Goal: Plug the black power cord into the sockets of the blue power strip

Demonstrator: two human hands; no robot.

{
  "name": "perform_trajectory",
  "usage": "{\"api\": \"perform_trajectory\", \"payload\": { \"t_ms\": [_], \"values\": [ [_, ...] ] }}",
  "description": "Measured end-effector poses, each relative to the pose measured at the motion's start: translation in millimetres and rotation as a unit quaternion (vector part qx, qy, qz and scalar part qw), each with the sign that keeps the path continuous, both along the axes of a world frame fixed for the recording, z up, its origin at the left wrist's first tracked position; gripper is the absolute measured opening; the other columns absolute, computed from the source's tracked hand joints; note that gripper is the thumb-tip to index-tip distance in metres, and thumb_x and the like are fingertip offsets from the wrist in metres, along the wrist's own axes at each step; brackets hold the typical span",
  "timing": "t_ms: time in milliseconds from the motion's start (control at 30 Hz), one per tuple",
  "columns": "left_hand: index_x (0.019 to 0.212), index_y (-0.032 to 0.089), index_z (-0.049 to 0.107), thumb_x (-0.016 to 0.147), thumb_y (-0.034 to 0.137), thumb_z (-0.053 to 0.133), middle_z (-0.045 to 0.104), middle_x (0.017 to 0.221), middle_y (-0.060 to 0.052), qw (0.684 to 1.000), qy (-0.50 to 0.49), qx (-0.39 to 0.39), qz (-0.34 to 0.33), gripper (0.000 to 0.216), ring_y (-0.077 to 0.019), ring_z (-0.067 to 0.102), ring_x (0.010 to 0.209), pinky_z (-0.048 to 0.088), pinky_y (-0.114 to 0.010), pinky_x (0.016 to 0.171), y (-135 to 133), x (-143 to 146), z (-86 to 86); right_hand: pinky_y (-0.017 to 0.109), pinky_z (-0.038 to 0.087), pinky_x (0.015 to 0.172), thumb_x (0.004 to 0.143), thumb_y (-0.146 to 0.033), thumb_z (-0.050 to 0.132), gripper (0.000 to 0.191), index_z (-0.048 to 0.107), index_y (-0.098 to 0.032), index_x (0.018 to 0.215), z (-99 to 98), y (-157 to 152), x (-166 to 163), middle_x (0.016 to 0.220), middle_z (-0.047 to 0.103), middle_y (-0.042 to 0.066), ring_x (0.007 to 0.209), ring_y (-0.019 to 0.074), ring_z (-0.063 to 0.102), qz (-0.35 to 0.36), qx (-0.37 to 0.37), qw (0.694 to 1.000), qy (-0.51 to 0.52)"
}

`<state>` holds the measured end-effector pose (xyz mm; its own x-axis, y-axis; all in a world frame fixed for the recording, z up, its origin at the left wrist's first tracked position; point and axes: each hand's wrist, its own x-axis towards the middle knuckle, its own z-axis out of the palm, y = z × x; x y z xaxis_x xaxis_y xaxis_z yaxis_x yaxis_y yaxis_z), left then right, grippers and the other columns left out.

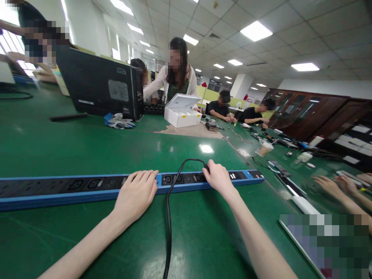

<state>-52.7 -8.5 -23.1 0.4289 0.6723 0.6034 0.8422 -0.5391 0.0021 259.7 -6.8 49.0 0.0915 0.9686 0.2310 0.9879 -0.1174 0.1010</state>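
Note:
A long blue power strip (95,195) with black sockets lies across the green table in front of me. My left hand (138,190) rests over its middle, fingers laid across the top and curled over the far side. My right hand (219,178) pinches the plug end of a black power cable (168,217) at the sockets near the strip's right end. Whether the plug sits inside a socket is hidden by my fingers. From there the cable arches left over the strip and runs down toward me.
Beyond the strip are a black computer case (99,83), work gloves (119,121) and a white box (181,116), with a person behind it. Tools and parts (279,141) clutter the right side. Another person's hands (334,188) work at the right edge, near a pixelated flat panel (302,248).

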Motion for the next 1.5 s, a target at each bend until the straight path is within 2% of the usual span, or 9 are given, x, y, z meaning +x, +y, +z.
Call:
{"api": "perform_trajectory", "payload": {
  "t_ms": [167,367,533,767,933,1133,1300,1500],
  "values": [
    [0.132,0.018,0.062,0.100,0.029,0.039,0.068,0.127,-0.014,1.000,-0.002,-0.008,0.002,0.042,-0.0307,0.061,0.118,0.040,-0.048,0.104,-0.6,0.6,2.0,0.034,0.046,0.075,0.098,-0.041,0.047,0.028,0.061,-0.017,0.100,5.2,11.6,1.3,0.096,0.071,0.017,0.091,0.0298,0.070,0.009,-0.041,0.999,-0.005],
    [0.132,0.017,0.062,0.100,0.029,0.039,0.068,0.127,-0.014,1.000,0.002,-0.005,0.002,0.041,-0.0306,0.061,0.118,0.040,-0.048,0.103,-1.1,2.8,2.9,0.037,0.047,0.079,0.100,-0.045,0.042,0.037,0.065,-0.017,0.103,2.2,8.6,1.4,0.097,0.071,0.017,0.093,0.0296,0.069,-0.004,-0.019,1.000,0.005],
    [0.128,0.017,0.063,0.101,0.030,0.039,0.069,0.124,-0.015,1.000,0.001,0.004,0.013,0.039,-0.0306,0.062,0.115,0.040,-0.047,0.102,0.1,4.8,1.2,0.037,0.048,0.081,0.098,-0.045,0.047,0.035,0.069,-0.018,0.098,7.5,14.1,1.6,0.101,0.072,0.017,0.095,0.0288,0.069,-0.009,-0.059,0.998,0.006],
    [0.127,0.017,0.063,0.101,0.031,0.043,0.070,0.120,-0.013,1.000,0.006,0.012,0.018,0.036,-0.0303,0.063,0.112,0.041,-0.047,0.099,1.5,5.6,1.3,0.037,0.048,0.086,0.101,-0.043,0.041,0.040,0.068,-0.014,0.106,7.9,5.6,-5.1,0.101,0.070,0.018,0.099,0.0289,0.068,-0.007,-0.037,0.999,-0.020],
    [0.123,0.017,0.065,0.100,0.029,0.046,0.072,0.117,-0.013,0.999,0.003,0.022,0.024,0.033,-0.0299,0.064,0.109,0.042,-0.046,0.098,3.7,7.0,-0.1,0.035,0.048,0.088,0.101,-0.042,0.042,0.040,0.070,-0.014,0.102,9.3,10.1,-5.6,0.104,0.070,0.018,0.102,0.0281,0.068,-0.013,-0.070,0.997,-0.019],
    [0.119,0.018,0.067,0.099,0.029,0.048,0.073,0.114,-0.011,0.999,-0.008,0.032,0.016,0.030,-0.0289,0.066,0.107,0.043,-0.045,0.095,6.7,7.0,-0.5,0.037,0.049,0.088,0.104,-0.044,0.036,0.042,0.065,-0.015,0.108,2.9,0.1,-5.2,0.100,0.071,0.017,0.099,0.0285,0.069,-0.024,-0.026,0.999,-0.014],
    [0.117,0.019,0.068,0.100,0.030,0.048,0.073,0.115,-0.010,0.999,-0.010,0.043,0.012,0.028,-0.0280,0.066,0.107,0.043,-0.044,0.094,7.0,6.5,-1.3,0.037,0.049,0.087,0.103,-0.042,0.039,0.039,0.066,-0.015,0.102,2.7,0.6,-7.5,0.100,0.071,0.017,0.099,0.0287,0.069,-0.029,-0.037,0.999,-0.022],
    [0.117,0.019,0.068,0.100,0.030,0.048,0.074,0.113,-0.011,0.999,-0.024,0.041,0.005,0.028,-0.0283,0.067,0.107,0.043,-0.044,0.093,4.9,6.3,-0.8,0.038,0.049,0.088,0.105,-0.043,0.036,0.038,0.062,-0.015,0.110,-0.4,-2.4,-10.5,0.100,0.071,0.017,0.099,0.0288,0.069,-0.037,-0.015,0.999,-0.020]
  ]
}}
